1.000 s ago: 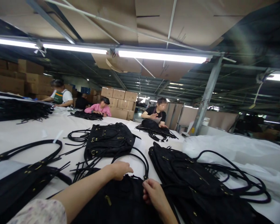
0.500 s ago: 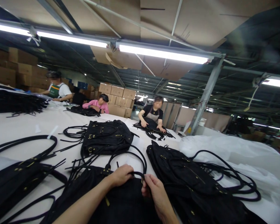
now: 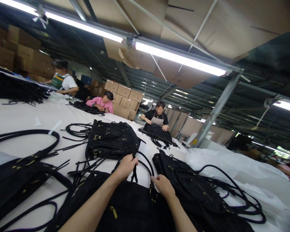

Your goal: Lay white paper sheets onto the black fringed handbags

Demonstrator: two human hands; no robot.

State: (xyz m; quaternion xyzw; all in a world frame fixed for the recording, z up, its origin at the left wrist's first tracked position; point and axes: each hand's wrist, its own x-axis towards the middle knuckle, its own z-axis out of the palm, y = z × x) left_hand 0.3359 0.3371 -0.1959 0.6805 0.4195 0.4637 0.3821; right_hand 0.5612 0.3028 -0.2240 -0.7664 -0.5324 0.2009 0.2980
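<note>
A black handbag point(image 3: 132, 206) with brass-coloured fittings and a zip pull lies right in front of me. My left hand point(image 3: 127, 167) is closed round a thin black strap point(image 3: 134, 177), raised above the bag's top edge with its ends dangling. Beside it, my right hand point(image 3: 163, 186) pinches the lower end of the bag's rounded handle point(image 3: 148, 165), just above a metal ring. Part of the handle is hidden behind my left hand. Another black handbag point(image 3: 112, 138) lies just beyond my hands.
More black handbags lie to the left point(image 3: 12, 180) and right point(image 3: 183, 180), their handles and straps spread out. Clear plastic sheeting point(image 3: 232, 158) covers the right side. Three co-workers handle items across the white table point(image 3: 70, 112). Stacked cartons point(image 3: 122, 100) stand behind.
My left hand has lifted the strap up and away from the handle's ring. My right hand has shifted slightly up and right, onto the handle's end. The view has tilted.
</note>
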